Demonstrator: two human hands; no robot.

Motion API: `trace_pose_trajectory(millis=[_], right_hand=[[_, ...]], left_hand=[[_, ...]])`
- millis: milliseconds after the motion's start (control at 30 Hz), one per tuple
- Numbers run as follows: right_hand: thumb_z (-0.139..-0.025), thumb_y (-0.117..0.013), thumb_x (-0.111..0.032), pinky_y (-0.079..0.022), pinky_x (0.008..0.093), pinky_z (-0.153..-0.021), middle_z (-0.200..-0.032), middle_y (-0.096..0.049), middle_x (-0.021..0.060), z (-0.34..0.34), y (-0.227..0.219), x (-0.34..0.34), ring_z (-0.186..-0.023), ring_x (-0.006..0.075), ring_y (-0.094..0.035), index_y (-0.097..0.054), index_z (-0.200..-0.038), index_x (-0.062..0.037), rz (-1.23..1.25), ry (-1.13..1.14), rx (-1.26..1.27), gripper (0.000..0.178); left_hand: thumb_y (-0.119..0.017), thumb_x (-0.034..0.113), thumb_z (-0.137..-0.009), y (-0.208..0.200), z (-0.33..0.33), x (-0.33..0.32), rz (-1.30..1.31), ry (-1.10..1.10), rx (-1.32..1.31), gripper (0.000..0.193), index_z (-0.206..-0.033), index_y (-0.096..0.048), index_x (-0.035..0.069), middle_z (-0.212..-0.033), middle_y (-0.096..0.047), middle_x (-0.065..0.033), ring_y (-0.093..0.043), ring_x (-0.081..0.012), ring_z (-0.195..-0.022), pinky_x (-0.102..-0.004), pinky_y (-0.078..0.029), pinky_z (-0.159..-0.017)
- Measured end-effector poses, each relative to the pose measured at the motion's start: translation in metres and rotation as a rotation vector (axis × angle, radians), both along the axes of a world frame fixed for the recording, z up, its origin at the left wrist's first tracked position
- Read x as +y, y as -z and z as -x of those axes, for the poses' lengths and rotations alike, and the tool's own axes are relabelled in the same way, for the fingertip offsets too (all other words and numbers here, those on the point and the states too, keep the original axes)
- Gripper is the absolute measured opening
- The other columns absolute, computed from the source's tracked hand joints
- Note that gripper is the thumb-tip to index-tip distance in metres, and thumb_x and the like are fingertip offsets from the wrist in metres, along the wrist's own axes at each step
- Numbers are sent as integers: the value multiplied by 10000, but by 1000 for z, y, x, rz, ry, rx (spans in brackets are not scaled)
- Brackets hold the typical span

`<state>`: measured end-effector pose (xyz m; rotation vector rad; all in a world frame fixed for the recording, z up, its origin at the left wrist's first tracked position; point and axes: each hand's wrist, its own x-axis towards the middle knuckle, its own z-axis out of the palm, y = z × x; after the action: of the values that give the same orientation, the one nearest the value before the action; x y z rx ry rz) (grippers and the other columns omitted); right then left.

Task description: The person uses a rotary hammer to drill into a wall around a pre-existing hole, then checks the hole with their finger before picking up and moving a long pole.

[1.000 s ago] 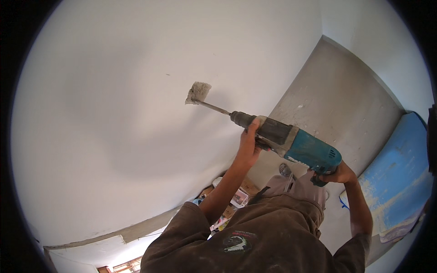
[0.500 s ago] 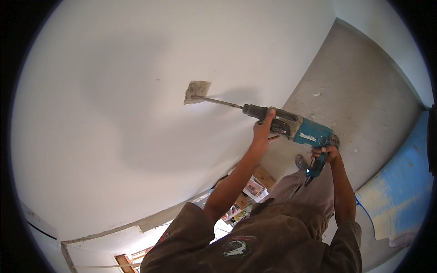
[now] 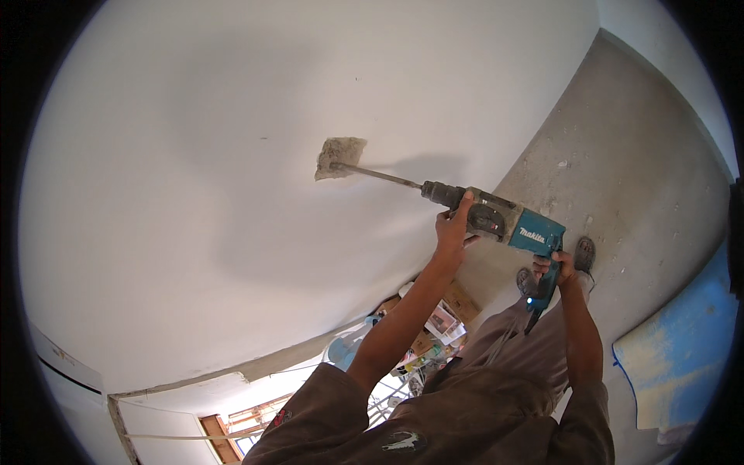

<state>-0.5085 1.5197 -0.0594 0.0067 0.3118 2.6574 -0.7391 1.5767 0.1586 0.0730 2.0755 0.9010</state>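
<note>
White wall filled most of the head view, with grey floor running along its edge to the right, strewn with pale chips. Set in the wall, well apart from that edge, was a roughly four-sided hollow, grey-brown and rough. The tip of a long steel bit sat within its outline; how deep, I could not tell. From there the bit slanted back to the teal and black drill, which I held in front of me above the floor. My left hand was wrapped round its front part, just behind the chuck; my right hand, apart from the left, was clamped on the rear handle. My dark shoes stood on the floor. Cardboard boxes lay near the floor's wall-side edge, and a blue sheet, streaked pale, bordered the floor on my right.
</note>
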Motion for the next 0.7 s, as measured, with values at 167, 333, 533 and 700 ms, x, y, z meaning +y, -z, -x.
trace_pose_trajectory(millis=[167,333,533,700], right_hand=[[-763,-635,-241,-459,362,-696,-723,-436,-12,2,-3,-12,-647,128,-447,-512,-1156,-51,121,-9,72,454],[-774,-633,-247,-496,399,-706,-779,-532,40,-10,-28,2,-696,185,-535,-504,-1172,-19,21,71,13,477],[-713,-705,-111,-544,445,-752,-997,-643,167,-77,-164,11,-869,323,-650,-505,-1186,28,-282,10,-334,531],[-662,-734,-21,-532,382,-775,-976,-647,120,-104,-252,22,-864,240,-642,-526,-1176,12,-674,-30,-624,555]], left_hand=[[-759,543,-700,-9,-11,0,-37,37,28,860,-1219,-375,-24,-1071,-567,-120,-596,-229,-963,-426,-494,-786],[-715,550,-743,-19,-14,1,-53,94,2,800,-1217,-390,-7,-1066,-568,-117,-603,-219,-949,-403,-500,-786],[-564,563,-855,-61,-33,-15,-184,131,-188,619,-1196,-458,57,-1037,-592,-58,-608,-165,-924,-336,-501,-721],[-516,521,-905,-118,-49,-15,-414,74,-413,481,-1132,-532,96,-932,-608,-7,-596,-120,-792,-274,-451,-565]])
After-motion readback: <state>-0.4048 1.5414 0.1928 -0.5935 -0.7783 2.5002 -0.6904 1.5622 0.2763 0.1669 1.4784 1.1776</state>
